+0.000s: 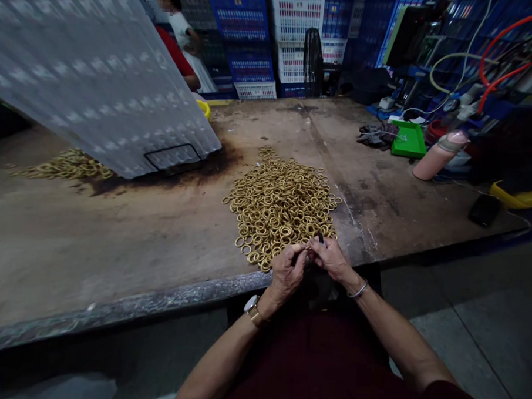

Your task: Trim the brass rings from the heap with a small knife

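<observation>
While the left hand (287, 272) pinches its fingertips together, too small to tell on what, the right hand (334, 260) has its fingers closed on some black tool (321, 238), center frame. Both are right by the near edge of the rings (287, 200), heaped on the table (158, 242). Green tray (408, 141) and pink bottle (434, 161) sit upper right, crates (249, 37) up top.
</observation>
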The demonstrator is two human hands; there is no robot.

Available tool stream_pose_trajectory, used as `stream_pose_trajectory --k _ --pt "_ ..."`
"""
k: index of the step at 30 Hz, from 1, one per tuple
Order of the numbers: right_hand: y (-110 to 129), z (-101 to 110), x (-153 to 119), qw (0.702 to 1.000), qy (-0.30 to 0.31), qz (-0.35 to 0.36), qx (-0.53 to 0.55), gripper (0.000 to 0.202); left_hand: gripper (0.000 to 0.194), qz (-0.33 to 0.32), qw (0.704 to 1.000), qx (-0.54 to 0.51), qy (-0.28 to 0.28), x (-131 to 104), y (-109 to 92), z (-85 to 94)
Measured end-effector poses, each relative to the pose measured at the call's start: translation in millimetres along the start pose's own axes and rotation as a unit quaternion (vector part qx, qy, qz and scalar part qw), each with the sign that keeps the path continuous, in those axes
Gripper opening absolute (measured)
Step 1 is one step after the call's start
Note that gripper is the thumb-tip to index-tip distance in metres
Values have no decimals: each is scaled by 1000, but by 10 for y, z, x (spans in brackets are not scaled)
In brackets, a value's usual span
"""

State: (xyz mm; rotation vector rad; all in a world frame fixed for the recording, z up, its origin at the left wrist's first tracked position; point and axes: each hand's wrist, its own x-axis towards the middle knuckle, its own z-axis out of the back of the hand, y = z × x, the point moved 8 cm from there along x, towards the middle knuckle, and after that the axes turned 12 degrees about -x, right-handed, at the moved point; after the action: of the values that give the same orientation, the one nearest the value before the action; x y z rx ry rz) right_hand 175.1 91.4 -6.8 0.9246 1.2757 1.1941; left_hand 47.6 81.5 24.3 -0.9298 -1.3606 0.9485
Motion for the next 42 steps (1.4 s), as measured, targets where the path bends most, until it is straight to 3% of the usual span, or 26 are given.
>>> stream_pose_trajectory --k 3,8,11,15,19,23,28,38,42 --pt "-13 -46 -17 1000 9 3 -25 35 13 49 998 -39 6 -97 38 9" --pt "36 -80 -84 993 -8 34 -112 30 31 263 948 -174 55 -347 228 -79" --pt "54 -126 -114 990 4 48 -131 30 34 312 915 -248 62 -445 231 -81" --pt "40 -105 -120 987 -11 58 -149 28 33 345 873 -343 30 -517 230 -56" --pt "86 -50 -188 957 -61 116 -258 18 35 343 874 -345 17 -532 245 -31" --pt "142 -179 -312 905 -26 203 -372 9 32 301 909 -289 26 -500 248 12" --pt "177 -242 -365 867 -18 236 -437 14 28 269 940 -206 36 -472 200 54" --pt "207 -341 -414 869 47 235 -434 15 29 193 967 -157 49 -453 109 118" --pt "105 -161 -374 861 0 177 -476 20 26 215 949 -216 78 -530 2 79"
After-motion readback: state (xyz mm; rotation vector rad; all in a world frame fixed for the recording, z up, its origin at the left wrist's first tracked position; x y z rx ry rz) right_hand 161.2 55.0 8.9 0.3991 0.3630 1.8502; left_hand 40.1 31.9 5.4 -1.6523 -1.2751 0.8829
